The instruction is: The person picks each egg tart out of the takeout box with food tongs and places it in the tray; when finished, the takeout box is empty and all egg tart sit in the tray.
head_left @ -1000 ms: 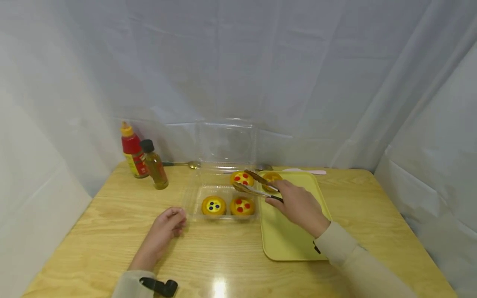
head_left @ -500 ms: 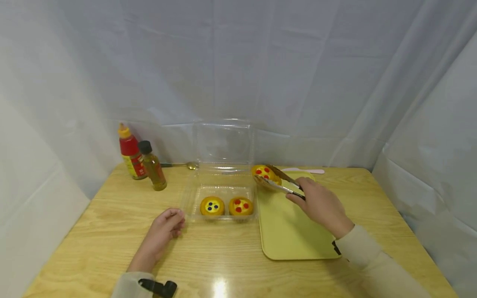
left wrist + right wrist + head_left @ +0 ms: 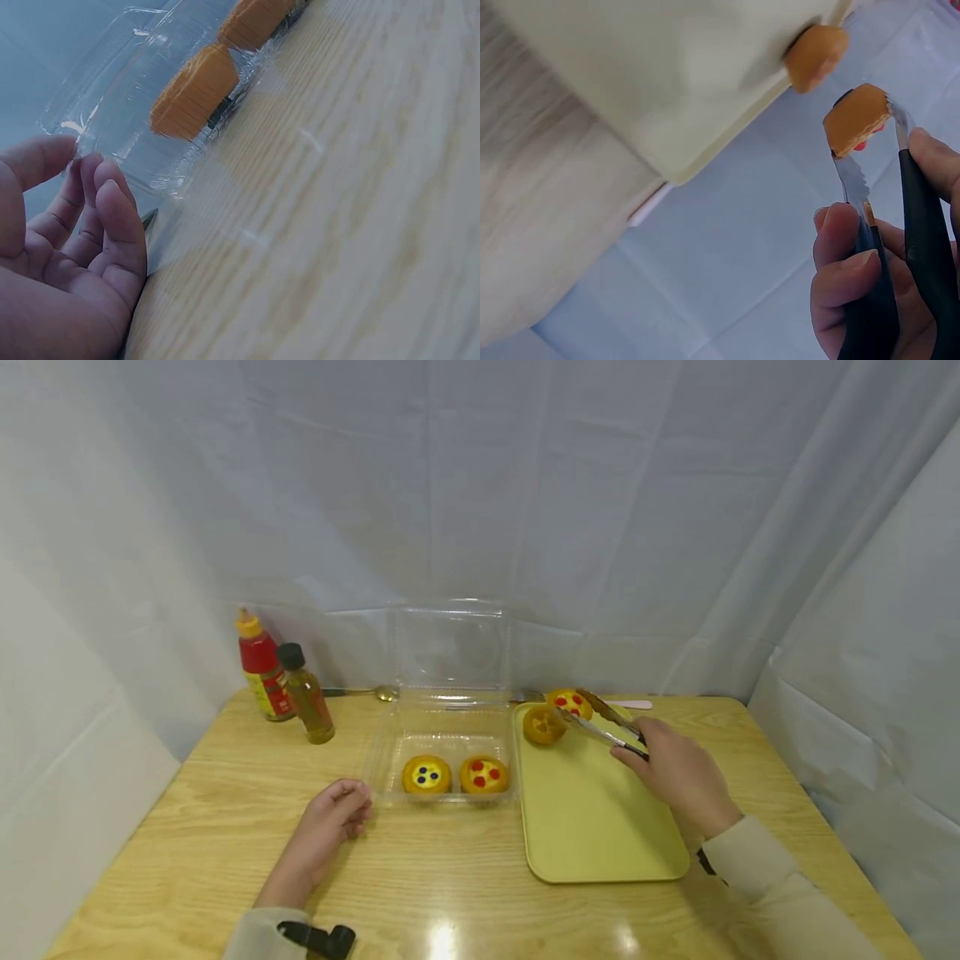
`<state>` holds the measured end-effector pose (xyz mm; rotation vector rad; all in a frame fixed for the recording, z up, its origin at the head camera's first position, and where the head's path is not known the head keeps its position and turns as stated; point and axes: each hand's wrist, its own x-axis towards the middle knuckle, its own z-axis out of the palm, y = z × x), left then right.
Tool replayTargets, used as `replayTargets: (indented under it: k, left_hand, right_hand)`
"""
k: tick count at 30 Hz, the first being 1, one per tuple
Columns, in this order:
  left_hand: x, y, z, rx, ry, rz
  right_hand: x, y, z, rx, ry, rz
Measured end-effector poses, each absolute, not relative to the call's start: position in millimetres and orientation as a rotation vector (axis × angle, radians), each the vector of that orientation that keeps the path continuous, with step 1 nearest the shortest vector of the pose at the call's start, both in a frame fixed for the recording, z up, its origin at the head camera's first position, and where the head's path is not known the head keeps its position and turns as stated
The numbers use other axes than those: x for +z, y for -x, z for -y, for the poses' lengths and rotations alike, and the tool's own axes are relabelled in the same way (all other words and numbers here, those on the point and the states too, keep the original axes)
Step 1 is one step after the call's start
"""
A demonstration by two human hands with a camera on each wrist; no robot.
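My right hand (image 3: pixel 686 777) grips black-handled metal tongs (image 3: pixel 611 739). Between the tong tips is a toy egg tart (image 3: pixel 570 702) with red dots, held over the far end of the yellow tray (image 3: pixel 600 827). Just left of it on the tray lies a plain-topped tart (image 3: pixel 544 725). My left hand (image 3: pixel 326 831) is at the near left corner of the open clear plastic container (image 3: pixel 450 747); in the left wrist view its thumb and fingertips (image 3: pixel 64 154) pinch the rim. Inside the container, at the front, sit a blue-dotted tart (image 3: pixel 427 775) and a red-dotted tart (image 3: pixel 483 775).
A red sauce bottle (image 3: pixel 261 664) and a dark-capped bottle (image 3: pixel 306 697) stand at the back left. Behind the container lies a spoon (image 3: pixel 386 693). A pink-handled utensil (image 3: pixel 633 704) lies behind the tray, near the white curtain (image 3: pixel 637 527).
The tongs have lifted the red-dotted tart out of the container's back right and carried it right, past the plain tart, over the tray's far end. My left hand has stayed put.
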<state>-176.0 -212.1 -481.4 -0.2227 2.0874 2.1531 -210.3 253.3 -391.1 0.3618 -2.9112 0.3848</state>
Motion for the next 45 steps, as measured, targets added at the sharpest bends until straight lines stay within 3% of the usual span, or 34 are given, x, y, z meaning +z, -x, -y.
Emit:
replayTargets:
  k: [24, 45]
  left_hand:
    - [-481.1, 176.1, 210.9, 2.160, 0.232, -2.064]
    - [-481.1, 176.9, 212.4, 2.162, 0.225, -2.076]
  right_hand:
    - [-413.7, 225.0, -283.4, 0.317, -0.221, 3.085]
    - [-405.6, 215.2, -280.5, 0.352, -0.198, 3.048]
